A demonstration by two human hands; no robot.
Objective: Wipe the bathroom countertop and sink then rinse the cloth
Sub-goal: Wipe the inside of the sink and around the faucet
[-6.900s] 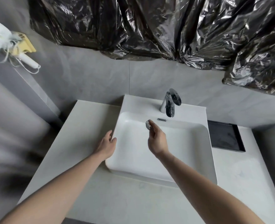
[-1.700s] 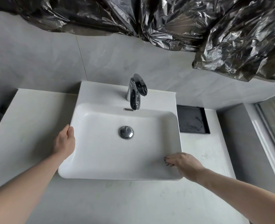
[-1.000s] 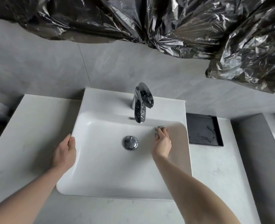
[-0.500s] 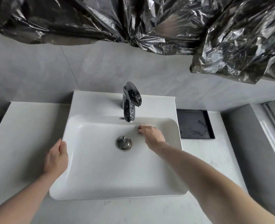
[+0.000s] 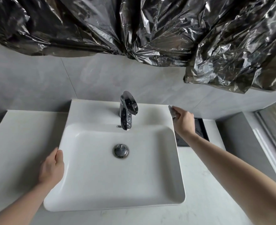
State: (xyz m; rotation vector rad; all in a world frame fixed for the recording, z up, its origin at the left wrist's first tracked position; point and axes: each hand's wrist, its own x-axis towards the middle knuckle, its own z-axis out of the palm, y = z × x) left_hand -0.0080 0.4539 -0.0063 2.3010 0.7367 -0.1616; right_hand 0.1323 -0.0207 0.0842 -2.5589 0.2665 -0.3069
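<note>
Head view: right hand (image 5: pixel 183 120) grips the cloth (image 5: pixel 172 112) at the sink's (image 5: pixel 91 184) far right corner; left hand (image 5: pixel 52 168), holding nothing, braces the near left rim. Faucet (image 5: pixel 127 111) lies left of the cloth.

Lighting: soft, even daylight, brighter toward the right edge. Glare: crinkled black plastic sheeting (image 5: pixel 150 30), polished chrome faucet (image 5: pixel 127 111). Shadows: faint, soft. Distortion: wide-angle bowing at edges. Focus: mostly sharp.

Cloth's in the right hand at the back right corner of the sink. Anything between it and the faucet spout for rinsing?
Nothing visible. The right hand holds the cloth at the sink rim's back right corner; the ledge between it and the faucet is bare.
</note>
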